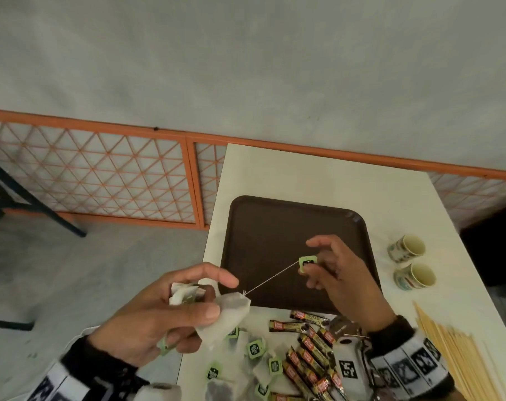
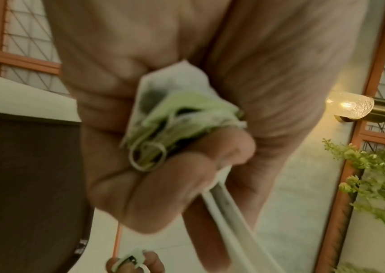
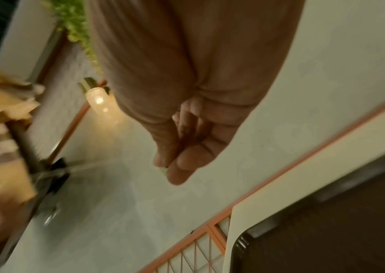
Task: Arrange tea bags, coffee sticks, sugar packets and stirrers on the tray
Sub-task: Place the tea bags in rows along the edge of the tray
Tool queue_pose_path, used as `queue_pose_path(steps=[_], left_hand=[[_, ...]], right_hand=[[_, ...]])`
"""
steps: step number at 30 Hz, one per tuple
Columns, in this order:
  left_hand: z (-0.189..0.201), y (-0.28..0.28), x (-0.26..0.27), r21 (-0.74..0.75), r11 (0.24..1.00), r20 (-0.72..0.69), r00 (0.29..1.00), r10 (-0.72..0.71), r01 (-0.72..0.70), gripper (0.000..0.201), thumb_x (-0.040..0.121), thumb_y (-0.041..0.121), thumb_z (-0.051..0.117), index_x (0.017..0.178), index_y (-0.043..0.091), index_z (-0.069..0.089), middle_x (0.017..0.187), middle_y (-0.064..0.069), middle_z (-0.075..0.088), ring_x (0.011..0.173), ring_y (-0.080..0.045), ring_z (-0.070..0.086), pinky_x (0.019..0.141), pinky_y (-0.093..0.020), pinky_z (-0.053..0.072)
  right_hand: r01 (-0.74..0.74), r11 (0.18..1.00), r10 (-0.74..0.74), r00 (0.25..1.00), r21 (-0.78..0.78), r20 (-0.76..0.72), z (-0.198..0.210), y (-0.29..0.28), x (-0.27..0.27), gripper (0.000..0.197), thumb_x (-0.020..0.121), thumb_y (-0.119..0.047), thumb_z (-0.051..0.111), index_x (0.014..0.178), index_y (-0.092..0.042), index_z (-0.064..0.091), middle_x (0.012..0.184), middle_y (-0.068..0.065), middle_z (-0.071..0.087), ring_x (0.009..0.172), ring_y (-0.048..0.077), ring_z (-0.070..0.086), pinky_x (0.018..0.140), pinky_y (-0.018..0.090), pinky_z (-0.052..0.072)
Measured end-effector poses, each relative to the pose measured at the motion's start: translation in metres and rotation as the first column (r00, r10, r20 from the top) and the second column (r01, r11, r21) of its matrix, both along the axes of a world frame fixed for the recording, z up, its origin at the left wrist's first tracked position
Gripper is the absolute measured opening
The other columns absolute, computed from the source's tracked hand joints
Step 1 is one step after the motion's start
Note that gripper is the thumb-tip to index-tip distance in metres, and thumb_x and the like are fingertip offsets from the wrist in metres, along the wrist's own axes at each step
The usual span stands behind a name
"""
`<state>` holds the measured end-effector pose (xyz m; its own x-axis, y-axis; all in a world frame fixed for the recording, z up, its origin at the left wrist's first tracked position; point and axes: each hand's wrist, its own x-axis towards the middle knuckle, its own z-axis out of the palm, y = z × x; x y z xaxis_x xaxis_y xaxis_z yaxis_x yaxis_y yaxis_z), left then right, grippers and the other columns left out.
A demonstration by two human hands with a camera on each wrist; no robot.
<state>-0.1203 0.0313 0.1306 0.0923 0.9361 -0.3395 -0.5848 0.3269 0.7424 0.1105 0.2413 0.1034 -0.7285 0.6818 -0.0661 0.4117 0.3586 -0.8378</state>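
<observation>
A dark brown tray (image 1: 263,227) lies on the white table (image 1: 318,175). My left hand (image 1: 165,314) holds a bunch of tea bags (image 2: 177,118) at the tray's near left corner, thumb pressed on a white tea bag (image 1: 228,314). A taut string runs from that bag to its green tag (image 1: 307,263), which my right hand (image 1: 332,273) pinches above the tray; in the right wrist view my right hand (image 3: 186,144) pinches a sliver of that tag. Loose tea bags (image 1: 254,357) and coffee sticks (image 1: 312,351) lie on the table near me. Wooden stirrers (image 1: 460,360) lie at the right.
Two small paper cups (image 1: 410,260) lie on their sides right of the tray. An orange lattice screen (image 1: 101,175) stands behind the table. The table's left edge drops to a grey floor (image 1: 72,270). A wall lamp (image 2: 354,107) and green plant (image 2: 378,175) appear in the left wrist view.
</observation>
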Motion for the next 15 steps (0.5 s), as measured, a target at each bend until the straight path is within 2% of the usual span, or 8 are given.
queue_pose_path(steps=[3,5,7,8,9,10,13,15], left_hand=[[0.0,-0.001,0.002,-0.086,0.996,-0.164,0.986,-0.039,0.025,0.043,0.075,0.009,0.082,0.116,0.007,0.067,0.063,-0.002,0.044,0.045,-0.013,0.03,0.044,-0.022,0.037],[-0.004,0.003,0.008,-0.162,0.987,-0.446,0.893,-0.051,-0.025,0.027,0.08,0.014,0.08,0.106,0.019,0.074,0.065,0.002,0.05,0.051,-0.013,0.039,0.048,-0.025,0.039],[-0.014,0.01,0.015,-0.143,0.981,-0.786,0.617,-0.031,-0.132,0.011,0.082,0.025,0.077,0.091,0.031,0.075,0.064,0.01,0.061,0.051,-0.005,0.047,0.053,-0.017,0.04],[-0.018,0.014,0.019,-0.124,0.975,-0.875,0.484,-0.018,-0.187,0.004,0.082,0.03,0.076,0.082,0.032,0.072,0.065,0.015,0.063,0.052,-0.003,0.051,0.054,-0.013,0.04],[-0.024,0.018,0.023,-0.099,0.965,-0.916,0.401,0.008,-0.245,0.01,0.082,0.034,0.075,0.075,0.029,0.069,0.063,0.017,0.063,0.054,-0.002,0.052,0.055,-0.012,0.04],[-0.032,0.022,0.026,-0.057,0.951,-0.92,0.387,0.069,-0.305,0.016,0.081,0.035,0.075,0.072,0.026,0.067,0.06,0.015,0.06,0.053,-0.003,0.051,0.055,-0.014,0.039],[-0.042,0.033,0.035,0.017,0.877,-0.784,0.538,0.31,-0.48,0.017,0.081,0.03,0.077,0.072,0.018,0.069,0.056,0.008,0.055,0.046,-0.01,0.04,0.052,-0.027,0.037],[-0.042,0.039,0.042,0.002,0.824,-0.675,0.608,0.419,-0.566,0.016,0.082,0.026,0.077,0.071,0.016,0.071,0.055,0.002,0.052,0.044,-0.014,0.037,0.046,-0.025,0.035]], right_hand=[[0.11,0.985,-0.119,0.991,-0.133,-0.067,0.003,0.012,0.0,0.012,0.086,-0.016,0.071,0.092,-0.014,0.06,0.076,0.003,0.072,0.066,0.016,0.069,0.061,0.028,0.053],[0.118,0.967,-0.142,0.986,-0.225,-0.092,0.005,0.014,0.0,0.016,0.083,-0.021,0.071,0.089,-0.009,0.062,0.076,0.007,0.072,0.068,0.02,0.069,0.062,0.031,0.052],[0.091,0.934,-0.132,0.986,-0.346,-0.098,0.009,0.01,-0.003,0.022,0.083,-0.026,0.067,0.091,-0.006,0.061,0.087,0.01,0.075,0.075,0.024,0.07,0.065,0.032,0.052],[0.081,0.908,-0.132,0.986,-0.411,-0.097,0.012,0.005,-0.006,0.024,0.083,-0.027,0.066,0.091,-0.006,0.061,0.093,0.01,0.075,0.078,0.025,0.07,0.067,0.031,0.053],[0.082,0.873,-0.145,0.985,-0.48,-0.096,0.013,-0.001,-0.009,0.024,0.082,-0.028,0.066,0.091,-0.006,0.061,0.095,0.009,0.075,0.078,0.024,0.068,0.068,0.03,0.052],[0.088,0.823,-0.171,0.98,-0.561,-0.098,0.014,-0.009,-0.014,0.023,0.08,-0.029,0.067,0.088,-0.008,0.063,0.091,0.007,0.074,0.077,0.023,0.064,0.069,0.029,0.05],[0.055,0.601,-0.285,0.947,-0.798,-0.149,0.01,-0.04,-0.034,0.016,0.074,-0.023,0.07,0.082,-0.009,0.067,0.075,0.008,0.06,0.069,0.018,0.053,0.067,0.029,0.045],[0.053,0.479,-0.376,0.914,-0.876,-0.15,0.004,-0.056,-0.049,0.015,0.073,-0.015,0.069,0.084,-0.004,0.065,0.072,0.008,0.058,0.064,0.015,0.053,0.062,0.025,0.047]])
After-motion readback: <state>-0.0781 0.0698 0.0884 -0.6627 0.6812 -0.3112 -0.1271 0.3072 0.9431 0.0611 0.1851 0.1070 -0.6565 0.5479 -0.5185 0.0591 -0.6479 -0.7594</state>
